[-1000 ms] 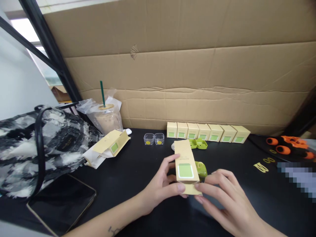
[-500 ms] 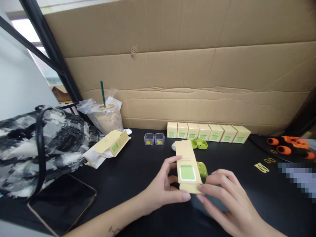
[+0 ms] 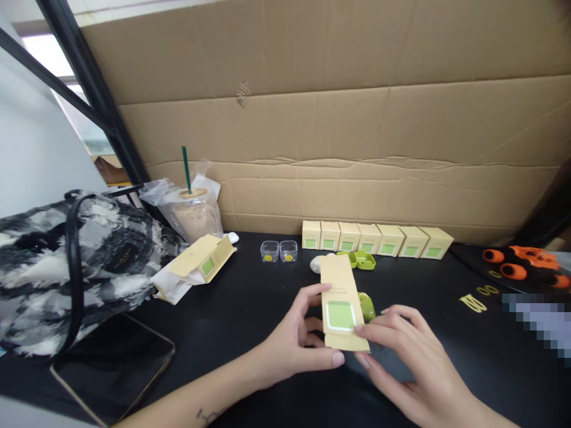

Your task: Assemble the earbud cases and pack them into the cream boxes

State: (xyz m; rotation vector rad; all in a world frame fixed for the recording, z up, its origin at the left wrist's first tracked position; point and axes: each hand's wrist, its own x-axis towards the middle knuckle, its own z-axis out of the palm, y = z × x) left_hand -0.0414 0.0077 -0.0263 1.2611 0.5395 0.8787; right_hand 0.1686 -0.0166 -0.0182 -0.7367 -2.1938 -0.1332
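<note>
A pale yellow carton [image 3: 338, 276] with a green square on its face is tilted between my hands. My left hand [image 3: 298, 336] grips it along its left edge, fingers behind and thumb near the lower end. At its lower right corner, my right hand [image 3: 405, 351] has fingertips on the face and the thumb just below the end flap [image 3: 345, 343]. Partly behind the carton lies a green plastic case [image 3: 367, 306]. Farther back are another open green case [image 3: 366, 260] and a white rounded object [image 3: 315, 264], partly covered by the carton.
Several closed yellow boxes [image 3: 368, 238] line the cardboard backdrop. Two clear cups [image 3: 288, 251] stand left of them. An opened carton [image 3: 200, 261], bagged drink [image 3: 196, 214], tablet [image 3: 116, 365] and patterned bag [image 3: 125, 238] occupy the left. Rubber bands [image 3: 473, 304] and an orange-black object [image 3: 530, 264] lie right.
The carton has shifted slightly right. My right fingertips have moved from the end flap up onto the lower edge of the printed face.
</note>
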